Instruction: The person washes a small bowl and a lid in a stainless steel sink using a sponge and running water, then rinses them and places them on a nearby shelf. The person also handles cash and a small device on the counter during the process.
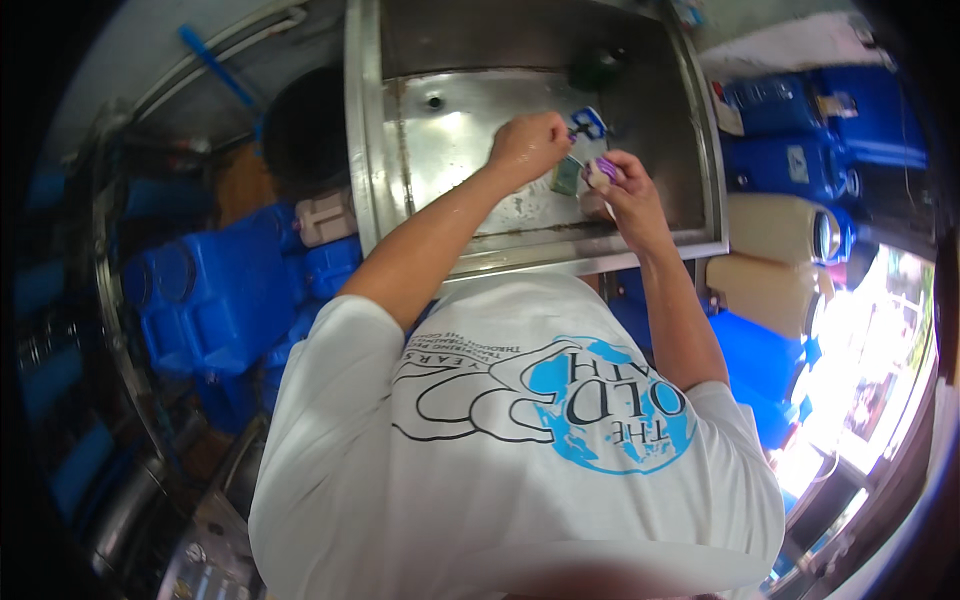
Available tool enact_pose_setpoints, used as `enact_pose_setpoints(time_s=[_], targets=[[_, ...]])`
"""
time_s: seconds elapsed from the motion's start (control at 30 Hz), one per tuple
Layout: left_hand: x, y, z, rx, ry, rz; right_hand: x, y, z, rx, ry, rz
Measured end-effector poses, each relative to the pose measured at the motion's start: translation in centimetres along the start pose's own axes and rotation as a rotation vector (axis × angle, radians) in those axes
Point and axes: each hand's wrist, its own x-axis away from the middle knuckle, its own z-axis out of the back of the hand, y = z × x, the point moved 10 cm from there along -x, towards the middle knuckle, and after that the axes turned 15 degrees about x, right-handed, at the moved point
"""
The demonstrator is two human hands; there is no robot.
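White printed fabric T-shirt [480,480] lies nearest; between one and two o'clock, over the rectangular steel sink [368,120], your right hand [634,195] pinches a small purple-and-white object [602,173], which could slip if wet, while your left hand [527,149] shows no determinable grip.

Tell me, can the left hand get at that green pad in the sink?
Probably yes: the green pad lies near the left hand, seemingly uncovered. The right hand, holding a purple-white item, is close beside it; whether the left hand is free is unclear.

Right grip [634,190] holds a purple-white item [602,172] — over the sink [368,150].
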Motion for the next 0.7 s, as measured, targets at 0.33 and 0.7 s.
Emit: enact_pose_setpoints(time_s=[0.33,0.7], targets=[[3.2,2.4,-2.4,0.116,-0.094,0.001,-0.6,1.5,0.9,-0.037,0.198,0.022],[2.6,-0.9,-4.7,0.368,-0.258,0.115,0.2,0.5,1.3,0.121,0.199,0.073]])
